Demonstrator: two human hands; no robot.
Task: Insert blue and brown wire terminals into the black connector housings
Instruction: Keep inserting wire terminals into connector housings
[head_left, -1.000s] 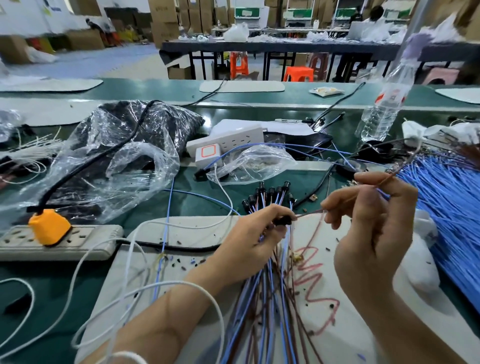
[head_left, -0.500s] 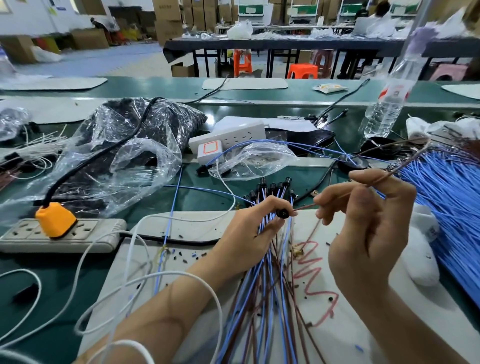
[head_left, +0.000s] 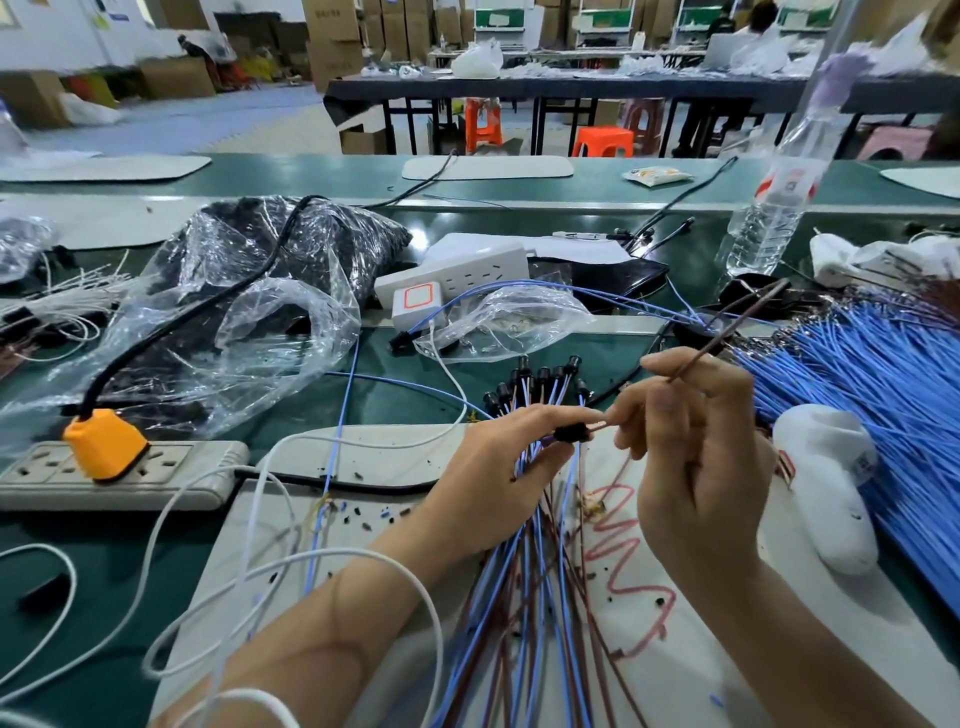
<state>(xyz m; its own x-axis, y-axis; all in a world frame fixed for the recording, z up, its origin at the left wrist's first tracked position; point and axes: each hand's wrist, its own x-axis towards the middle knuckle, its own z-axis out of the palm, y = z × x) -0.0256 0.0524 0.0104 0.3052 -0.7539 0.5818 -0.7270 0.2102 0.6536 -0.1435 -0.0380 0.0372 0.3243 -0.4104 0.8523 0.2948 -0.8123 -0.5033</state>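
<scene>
Left hand (head_left: 488, 483) and right hand (head_left: 696, 467) are seen meeting as a brown wire (head_left: 727, 332) is offered to a black connector housing (head_left: 571, 433).
The housing is pinched between the left thumb and forefinger, over a bundle of blue and brown wires (head_left: 535, 597) passing under that hand. The brown wire is pinched by the right fingers, its end at the housing's mouth. Insertion is judged to be in hand; a straight, aligned push until the terminal is seated is called for next.

No lettering is sharp enough to read. The water bottle (head_left: 768, 208) wears a red-and-white label, blurred. The small packet (head_left: 657, 175) shows yellow print, illegible. The white adapter (head_left: 415, 306) bears an orange rounded-square outline. The lying white bottle (head_left: 831, 483) has a smeared label.
</scene>
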